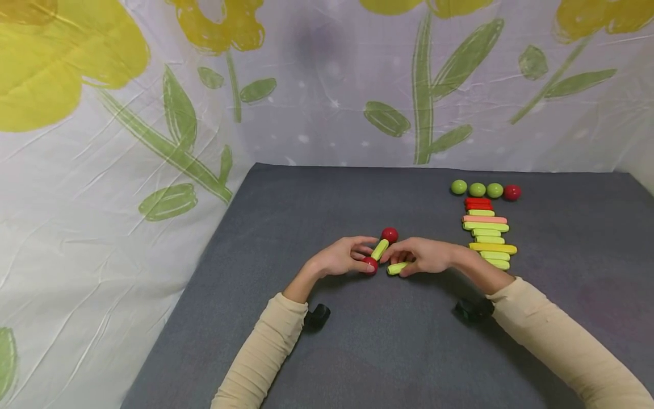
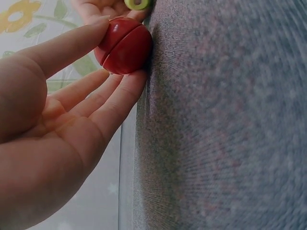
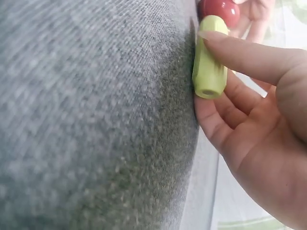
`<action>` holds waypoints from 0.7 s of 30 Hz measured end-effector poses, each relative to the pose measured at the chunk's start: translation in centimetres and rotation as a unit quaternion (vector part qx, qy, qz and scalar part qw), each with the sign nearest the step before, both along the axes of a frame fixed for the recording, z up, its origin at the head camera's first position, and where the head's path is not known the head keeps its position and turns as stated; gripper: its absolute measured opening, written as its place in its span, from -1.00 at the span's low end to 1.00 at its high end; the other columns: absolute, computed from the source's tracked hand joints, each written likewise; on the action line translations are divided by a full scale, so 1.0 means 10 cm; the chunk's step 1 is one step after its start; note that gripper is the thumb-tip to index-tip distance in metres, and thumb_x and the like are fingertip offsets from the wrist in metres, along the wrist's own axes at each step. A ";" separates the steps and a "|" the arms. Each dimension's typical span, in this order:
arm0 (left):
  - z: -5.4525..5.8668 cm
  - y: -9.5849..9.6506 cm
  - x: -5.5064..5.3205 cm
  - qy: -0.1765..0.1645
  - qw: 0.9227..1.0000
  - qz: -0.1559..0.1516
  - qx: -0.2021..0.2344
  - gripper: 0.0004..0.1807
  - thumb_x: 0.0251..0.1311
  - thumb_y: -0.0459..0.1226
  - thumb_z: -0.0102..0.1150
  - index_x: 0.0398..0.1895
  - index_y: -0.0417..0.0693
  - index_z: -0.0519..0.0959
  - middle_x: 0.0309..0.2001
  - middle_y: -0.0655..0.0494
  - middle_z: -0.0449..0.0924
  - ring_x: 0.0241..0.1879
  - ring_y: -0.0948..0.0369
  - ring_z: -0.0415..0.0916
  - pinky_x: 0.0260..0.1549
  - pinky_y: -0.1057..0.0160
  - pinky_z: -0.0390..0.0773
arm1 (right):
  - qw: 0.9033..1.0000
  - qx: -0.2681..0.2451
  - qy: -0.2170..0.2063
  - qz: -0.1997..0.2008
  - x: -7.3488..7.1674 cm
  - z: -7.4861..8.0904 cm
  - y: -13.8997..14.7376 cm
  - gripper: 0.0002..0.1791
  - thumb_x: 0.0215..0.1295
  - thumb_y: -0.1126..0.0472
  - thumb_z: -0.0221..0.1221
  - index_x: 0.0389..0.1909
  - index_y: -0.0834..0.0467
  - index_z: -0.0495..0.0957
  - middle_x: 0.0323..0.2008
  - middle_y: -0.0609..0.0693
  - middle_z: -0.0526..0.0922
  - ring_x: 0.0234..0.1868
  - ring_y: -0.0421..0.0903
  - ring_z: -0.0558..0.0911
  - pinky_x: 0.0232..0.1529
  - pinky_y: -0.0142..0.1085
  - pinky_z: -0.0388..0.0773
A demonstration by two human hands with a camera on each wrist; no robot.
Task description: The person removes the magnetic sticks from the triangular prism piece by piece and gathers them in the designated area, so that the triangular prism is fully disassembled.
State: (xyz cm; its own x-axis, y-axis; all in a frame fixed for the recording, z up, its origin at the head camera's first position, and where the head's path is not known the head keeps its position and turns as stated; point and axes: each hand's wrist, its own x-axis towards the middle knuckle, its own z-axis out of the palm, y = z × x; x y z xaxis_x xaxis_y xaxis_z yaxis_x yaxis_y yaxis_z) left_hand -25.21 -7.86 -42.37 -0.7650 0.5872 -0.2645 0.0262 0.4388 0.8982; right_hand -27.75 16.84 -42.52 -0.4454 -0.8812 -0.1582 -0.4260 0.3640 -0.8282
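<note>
With thumb and fingers my left hand holds a red ball low over the dark table; a groove runs round the ball. Just to the right, my right hand pinches a short yellow-green ridged rod that has a hole in its end. Between the two hands a second yellow-green rod lies slanted. Its upper end is close to another red ball, its lower end close to the held ball. Whether they touch, I cannot tell.
On the right of the table, a column of red, pink, yellow and yellow-green rods lies stacked crosswise. Behind it several green balls and one red ball form a row. Flower-printed cloth hangs at the back and left.
</note>
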 end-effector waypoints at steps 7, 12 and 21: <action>-0.01 0.00 -0.01 -0.001 1.000 0.000 -0.002 -0.29 0.16 -0.36 0.31 0.38 -0.10 0.28 0.21 -0.15 0.40 0.14 0.04 0.43 0.02 0.20 0.48 | 0.997 -0.027 -0.036 -0.062 0.03 0.04 0.15 -0.57 0.29 0.36 0.20 0.18 0.35 0.45 0.02 0.15 0.56 -0.05 0.04 0.55 -0.05 -0.26 0.53; -0.03 0.00 -0.03 0.002 1.000 0.003 -0.007 -0.29 0.14 -0.35 0.33 0.38 -0.09 0.28 0.21 -0.13 0.41 0.14 0.05 0.43 0.03 0.20 0.47 | 0.988 -0.042 -0.065 -0.136 0.07 0.08 0.30 -0.58 0.28 0.34 0.21 0.13 0.37 0.44 0.01 0.21 0.53 -0.06 0.07 0.53 -0.10 -0.27 0.55; -0.04 0.00 -0.02 0.007 1.000 -0.002 0.002 -0.30 0.16 -0.36 0.31 0.38 -0.09 0.29 0.19 -0.14 0.42 0.14 0.06 0.42 0.00 0.21 0.49 | 0.936 -0.089 -0.186 -0.285 0.21 0.09 0.52 -0.40 0.27 0.32 0.23 0.26 0.42 0.26 -0.09 0.15 0.46 -0.13 -0.08 0.51 -0.06 -0.25 0.55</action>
State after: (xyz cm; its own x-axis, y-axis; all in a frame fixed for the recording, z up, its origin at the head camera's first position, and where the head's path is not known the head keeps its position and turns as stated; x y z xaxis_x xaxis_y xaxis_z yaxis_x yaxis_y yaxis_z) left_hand -25.37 -7.89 -42.77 -0.7668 0.5907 -0.2511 0.0412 0.4357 0.8992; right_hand -25.66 22.06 -41.62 -0.7952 -0.5437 -0.2685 0.1252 0.2861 -0.9500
